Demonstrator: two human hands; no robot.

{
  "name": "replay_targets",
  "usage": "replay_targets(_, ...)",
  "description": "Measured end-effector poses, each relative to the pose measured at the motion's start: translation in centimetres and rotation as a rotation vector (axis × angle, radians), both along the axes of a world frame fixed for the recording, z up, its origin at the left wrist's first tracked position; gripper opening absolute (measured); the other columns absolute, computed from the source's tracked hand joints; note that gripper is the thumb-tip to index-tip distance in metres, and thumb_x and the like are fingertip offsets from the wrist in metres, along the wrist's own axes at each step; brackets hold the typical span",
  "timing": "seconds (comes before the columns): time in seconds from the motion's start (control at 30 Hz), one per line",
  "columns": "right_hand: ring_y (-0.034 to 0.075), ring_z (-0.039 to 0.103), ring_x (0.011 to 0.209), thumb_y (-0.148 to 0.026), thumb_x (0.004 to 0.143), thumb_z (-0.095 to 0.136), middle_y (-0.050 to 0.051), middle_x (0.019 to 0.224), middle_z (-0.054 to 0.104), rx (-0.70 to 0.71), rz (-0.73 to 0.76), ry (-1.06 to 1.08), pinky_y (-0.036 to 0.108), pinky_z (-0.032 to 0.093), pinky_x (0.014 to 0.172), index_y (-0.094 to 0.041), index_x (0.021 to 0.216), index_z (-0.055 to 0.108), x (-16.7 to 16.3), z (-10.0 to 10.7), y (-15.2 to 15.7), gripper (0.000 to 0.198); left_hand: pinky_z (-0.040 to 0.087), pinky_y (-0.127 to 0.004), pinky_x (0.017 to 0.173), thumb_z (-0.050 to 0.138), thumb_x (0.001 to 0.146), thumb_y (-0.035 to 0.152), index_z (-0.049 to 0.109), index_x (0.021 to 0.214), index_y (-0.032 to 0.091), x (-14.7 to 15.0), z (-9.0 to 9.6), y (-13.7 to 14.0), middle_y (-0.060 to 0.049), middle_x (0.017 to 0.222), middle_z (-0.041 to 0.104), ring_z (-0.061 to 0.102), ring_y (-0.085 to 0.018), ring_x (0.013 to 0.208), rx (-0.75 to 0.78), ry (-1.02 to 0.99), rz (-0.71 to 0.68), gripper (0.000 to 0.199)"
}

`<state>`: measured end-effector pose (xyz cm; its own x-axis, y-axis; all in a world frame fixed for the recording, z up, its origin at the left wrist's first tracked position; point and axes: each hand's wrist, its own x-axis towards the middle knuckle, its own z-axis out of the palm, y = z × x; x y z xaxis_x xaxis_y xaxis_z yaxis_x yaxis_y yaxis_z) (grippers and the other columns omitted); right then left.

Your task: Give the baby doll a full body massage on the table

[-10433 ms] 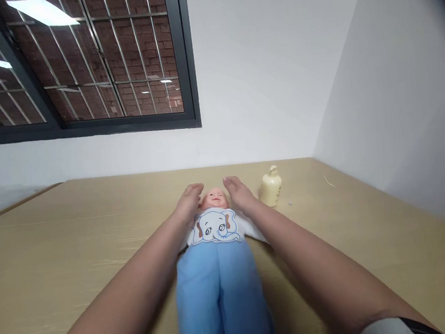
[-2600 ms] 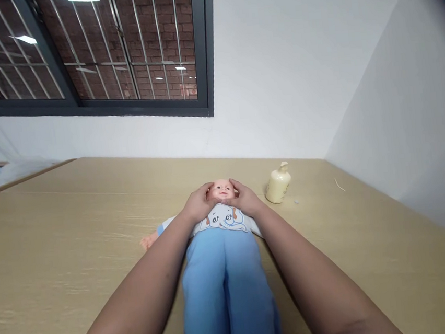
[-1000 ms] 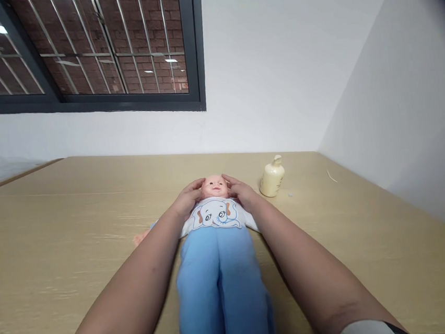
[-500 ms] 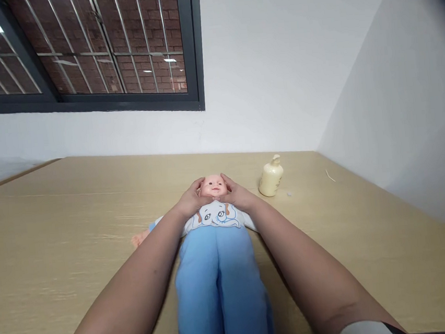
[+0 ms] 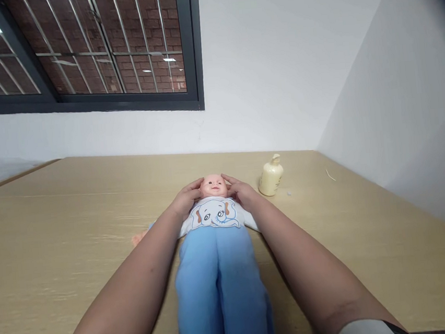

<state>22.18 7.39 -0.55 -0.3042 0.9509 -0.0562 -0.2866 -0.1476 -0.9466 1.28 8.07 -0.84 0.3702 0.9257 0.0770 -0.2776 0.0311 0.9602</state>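
Note:
A baby doll (image 5: 213, 187) lies on its back on the table, its head toward the wall and its legs toward me. It wears a white top (image 5: 213, 213) with an elephant face and light blue trousers (image 5: 218, 283). My left hand (image 5: 187, 197) rests along the left side of the doll's head, fingers stretched out and fingertips near the crown. On the other side my right hand (image 5: 241, 191) lies against the head in the same way, its fingers extended. One doll hand (image 5: 138, 239) shows beyond my left forearm; the other is hidden.
A cream pump bottle (image 5: 271, 177) stands on the wooden table (image 5: 73, 218), right of the doll. Near it lie a small pale bit (image 5: 289, 193) and a thin pale strip (image 5: 330, 175). Behind is a white wall (image 5: 260, 63) with a barred window (image 5: 116, 46).
My thumbs have left the area under the doll's chin and drawn outward. Both hands sit a little farther apart, uncovering more of the neck and top. Doll and bottle stay in place.

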Motion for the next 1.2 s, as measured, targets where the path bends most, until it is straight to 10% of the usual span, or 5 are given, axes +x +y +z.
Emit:
replay_targets(0.53,0.03,0.065,0.112,-0.032,0.063,0.086,0.009,0.136,0.06,0.236,-0.017,-0.346,0.039,0.057,0.088,-0.03,0.15,0.037,-0.7,-0.2,-0.3,0.1,0.053,-0.039,0.091,0.08,0.067,0.028,0.043,0.141,0.023,0.1,-0.9,0.8,-0.014,0.138,0.055,0.062,-0.03,0.115,0.175,0.348,0.125,0.083)
replay_targets(0.93,0.028,0.069,0.102,-0.011,0.059,0.072,0.007,0.122,0.069,0.093,0.064,-0.083,0.037,0.057,0.082,-0.027,0.151,0.036,-0.1,0.4,-0.4,0.099,0.051,-0.041,0.095,0.073,0.064,0.019,0.055,0.134,0.019,0.1,-0.1,0.2,-0.013,0.136,0.061,0.063,-0.031,0.116,-0.041,0.032,0.092,0.073)
replay_targets(1.2,0.029,0.063,0.118,-0.028,0.068,0.08,0.01,0.14,0.058,0.146,0.002,-0.143,0.04,0.054,0.095,-0.027,0.153,0.031,-0.3,-0.5,0.1,0.098,0.052,-0.041,0.093,0.08,0.063,0.024,0.053,0.135,0.02,0.0,-0.2,0.1,-0.014,0.141,0.055,0.062,-0.032,0.116,0.008,0.108,0.09,0.077)
